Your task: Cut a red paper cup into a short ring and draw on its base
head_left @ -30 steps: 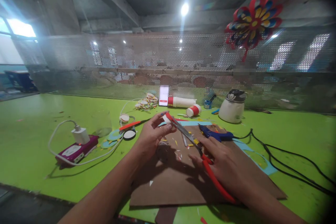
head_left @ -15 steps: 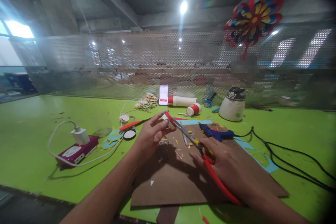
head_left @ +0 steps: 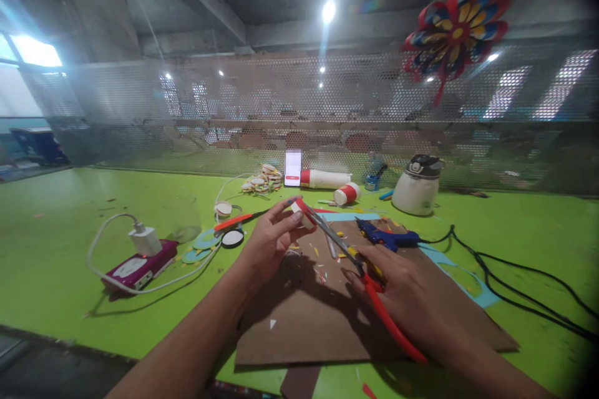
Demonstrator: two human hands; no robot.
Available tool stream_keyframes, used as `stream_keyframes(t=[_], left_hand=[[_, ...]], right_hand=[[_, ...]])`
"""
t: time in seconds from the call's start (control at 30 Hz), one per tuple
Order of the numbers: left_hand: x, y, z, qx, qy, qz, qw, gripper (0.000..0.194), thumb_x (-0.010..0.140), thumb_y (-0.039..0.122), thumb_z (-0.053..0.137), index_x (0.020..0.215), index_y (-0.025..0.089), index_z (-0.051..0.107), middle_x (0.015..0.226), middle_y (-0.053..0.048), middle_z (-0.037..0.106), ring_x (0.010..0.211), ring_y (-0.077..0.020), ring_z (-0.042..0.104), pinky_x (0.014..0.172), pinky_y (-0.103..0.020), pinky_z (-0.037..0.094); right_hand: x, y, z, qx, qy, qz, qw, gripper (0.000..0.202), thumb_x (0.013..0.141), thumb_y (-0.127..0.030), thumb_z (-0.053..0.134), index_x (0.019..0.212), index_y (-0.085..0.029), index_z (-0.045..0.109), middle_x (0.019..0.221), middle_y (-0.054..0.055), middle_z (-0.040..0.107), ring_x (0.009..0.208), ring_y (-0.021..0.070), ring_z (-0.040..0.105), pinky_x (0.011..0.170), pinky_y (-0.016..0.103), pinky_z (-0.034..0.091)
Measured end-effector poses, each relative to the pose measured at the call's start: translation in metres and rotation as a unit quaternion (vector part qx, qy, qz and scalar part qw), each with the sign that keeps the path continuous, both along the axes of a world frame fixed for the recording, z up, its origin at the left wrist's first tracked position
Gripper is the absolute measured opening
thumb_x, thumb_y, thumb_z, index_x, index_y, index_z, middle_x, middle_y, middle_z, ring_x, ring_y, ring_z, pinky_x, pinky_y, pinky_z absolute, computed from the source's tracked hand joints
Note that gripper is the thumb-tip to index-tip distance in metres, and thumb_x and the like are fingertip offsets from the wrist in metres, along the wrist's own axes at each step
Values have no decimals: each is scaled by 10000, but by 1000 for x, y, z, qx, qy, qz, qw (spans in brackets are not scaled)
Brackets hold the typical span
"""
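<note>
In the middle of the head view, my left hand (head_left: 267, 238) pinches a small red-and-white piece (head_left: 305, 214) that looks cut from a paper cup. A pair of scissors (head_left: 337, 240) with red handles is gripped in my right hand (head_left: 403, 283). Its blade tips touch the red edge of that piece; whether they are parted is too small to tell. Both hands hover over a brown board (head_left: 299, 340) strewn with paper scraps. A blue glue gun (head_left: 386, 237) lies on the board's far right part.
An orange cutter (head_left: 233, 223) and a purple power strip (head_left: 140, 268) with a white charger lie left. A phone (head_left: 292, 168) stands at the back beside a stack of cups (head_left: 327, 179) and a tipped cup (head_left: 347, 194). Right are a white jug (head_left: 416, 190) and black cables (head_left: 496, 283).
The view has shifted very slightly. My hands, the scissors and the red-and-white piece keep nearly the same positions.
</note>
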State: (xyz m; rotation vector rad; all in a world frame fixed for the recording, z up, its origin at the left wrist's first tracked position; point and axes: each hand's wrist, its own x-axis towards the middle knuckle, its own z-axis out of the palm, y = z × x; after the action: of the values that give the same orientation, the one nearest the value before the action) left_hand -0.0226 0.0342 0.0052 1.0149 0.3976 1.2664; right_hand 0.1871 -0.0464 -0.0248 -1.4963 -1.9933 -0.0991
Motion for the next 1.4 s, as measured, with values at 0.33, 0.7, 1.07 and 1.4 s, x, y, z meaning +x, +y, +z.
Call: stream_keyframes(t=[0.33,0.7,1.07,1.4], left_hand=[[-1,-1,-1,33,25,57,997,481,689,199,803,1119,139,597,990,-89,683,848,-205,675,853,-395,523],[2,-4,1,67,124,130,981,669,690,241,805,1302,176,543,1154,-134,669,1011,-238,646,930,-407,473],[4,-1,-6,66,75,73,992,593,650,192,834,1196,140,609,1105,-121,706,1037,-231,650,1006,-410,446],[6,0,-10,92,59,78,991,524,647,182,834,1130,179,633,1031,-86,698,929,-211,671,929,-430,497]], right_hand=[[-7,-1,13,-105,99,8,989,378,824,-469,549,1008,-182,712,893,73,733,744,233,666,663,328,523],[-3,-1,16,-95,142,-12,985,391,843,-518,538,1019,-213,706,831,39,751,706,216,680,627,296,533],[-6,-3,13,-50,48,-7,998,353,828,-464,562,997,-198,721,1057,111,735,923,273,685,789,371,545],[-14,-11,26,-28,53,5,998,236,808,-405,595,863,-227,740,845,74,745,719,239,675,649,329,542]])
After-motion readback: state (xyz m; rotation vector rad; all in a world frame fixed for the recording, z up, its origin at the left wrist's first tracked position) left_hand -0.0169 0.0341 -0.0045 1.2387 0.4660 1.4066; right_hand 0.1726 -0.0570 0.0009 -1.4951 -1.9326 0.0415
